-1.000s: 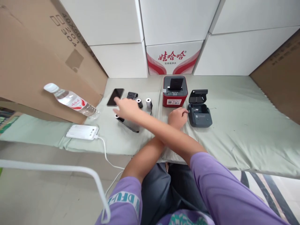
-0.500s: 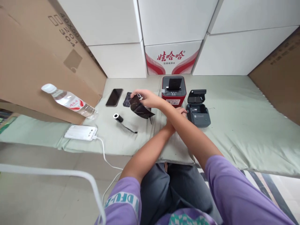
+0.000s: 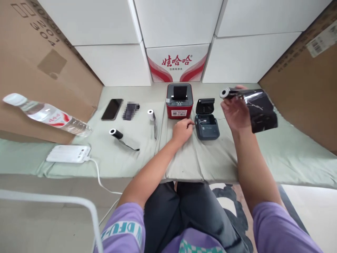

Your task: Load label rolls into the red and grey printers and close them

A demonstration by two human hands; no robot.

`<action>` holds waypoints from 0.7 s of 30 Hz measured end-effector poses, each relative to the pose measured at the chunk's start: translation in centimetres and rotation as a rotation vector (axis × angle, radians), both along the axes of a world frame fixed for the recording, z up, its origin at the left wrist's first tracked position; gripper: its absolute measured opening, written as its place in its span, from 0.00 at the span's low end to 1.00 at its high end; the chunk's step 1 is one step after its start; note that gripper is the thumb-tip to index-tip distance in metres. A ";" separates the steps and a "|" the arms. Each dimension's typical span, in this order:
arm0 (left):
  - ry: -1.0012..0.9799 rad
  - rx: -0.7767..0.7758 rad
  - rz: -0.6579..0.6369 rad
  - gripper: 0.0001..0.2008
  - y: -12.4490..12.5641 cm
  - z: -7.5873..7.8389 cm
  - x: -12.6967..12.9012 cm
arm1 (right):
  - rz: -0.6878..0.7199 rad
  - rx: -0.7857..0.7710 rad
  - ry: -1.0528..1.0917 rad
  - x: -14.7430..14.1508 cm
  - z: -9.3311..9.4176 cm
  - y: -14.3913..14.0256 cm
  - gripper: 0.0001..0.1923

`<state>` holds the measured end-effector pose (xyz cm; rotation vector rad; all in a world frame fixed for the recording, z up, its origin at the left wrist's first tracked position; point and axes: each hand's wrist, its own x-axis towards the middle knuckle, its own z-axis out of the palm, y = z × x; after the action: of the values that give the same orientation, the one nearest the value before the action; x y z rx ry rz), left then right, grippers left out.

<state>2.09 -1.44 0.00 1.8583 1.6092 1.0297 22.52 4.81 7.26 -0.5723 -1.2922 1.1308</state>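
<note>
My right hand [image 3: 235, 114] is raised above the cloth at the right, its fingers wrapped round a roll of glossy black film [image 3: 263, 110] with a white-rimmed core. A dark loose sheet hangs from the roll toward the right. My left hand [image 3: 182, 131] lies on the cloth with fingers loosely bent and nothing visible in them. Its fingertips are by the left side of a small dark printer [image 3: 207, 128] whose lid stands up. Behind that hand is a red and black printer [image 3: 179, 102]. Two more small rolls, one black [image 3: 116, 134] and one pale-ended [image 3: 151, 115], stand at the left with strips trailing.
A phone [image 3: 112, 109] and a blurred dark item [image 3: 131, 110] lie at the left. A white power bank [image 3: 68, 154] with a cable and a tilted water bottle [image 3: 50, 114] are farther left. White boxes [image 3: 179, 21] line the back; cardboard [image 3: 310, 80] closes the right side.
My right hand has swung from the left, across my left arm, to the far right with the film roll, uncovering the pale-ended roll. The view has shifted right. My left hand stays by the small printer.
</note>
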 end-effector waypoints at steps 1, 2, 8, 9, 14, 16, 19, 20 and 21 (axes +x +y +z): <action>-0.004 0.000 0.004 0.14 -0.1 0.1 -0.1 | -0.035 0.011 0.029 1.0 -0.6 0.3 0.21; -0.005 0.001 0.007 0.14 -0.1 0.2 -0.1 | -0.048 0.009 0.060 1.8 -1.0 0.5 0.22; 0.017 0.027 -0.018 0.14 0.0 -0.1 -0.3 | -0.070 -0.008 -0.064 2.4 -2.2 0.3 0.35; 0.017 0.035 -0.019 0.14 0.1 -0.2 -0.3 | -0.107 0.012 -0.184 2.2 -2.2 0.2 0.36; 0.026 0.067 -0.038 0.13 0.1 -0.1 -0.5 | -0.145 0.172 -0.755 1.7 -2.2 -0.3 0.24; 0.033 0.074 -0.046 0.13 0.2 0.0 -0.6 | -0.108 0.254 -0.896 1.4 -2.3 -0.4 0.22; 0.026 0.069 -0.049 0.13 0.2 -0.3 -0.6 | -0.054 0.311 -0.977 0.9 -2.6 -0.6 0.22; 0.018 0.065 -0.043 0.13 0.3 -0.5 -0.7 | -0.054 0.308 -0.979 0.6 -2.6 -0.7 0.22; 0.002 0.065 -0.035 0.12 0.3 -0.8 -0.7 | -0.067 0.300 -0.969 0.4 -2.6 -0.8 0.22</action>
<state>1.43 -1.14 -0.79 1.9233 1.5554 1.0776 22.96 4.04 4.63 -0.9790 -2.1949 0.5582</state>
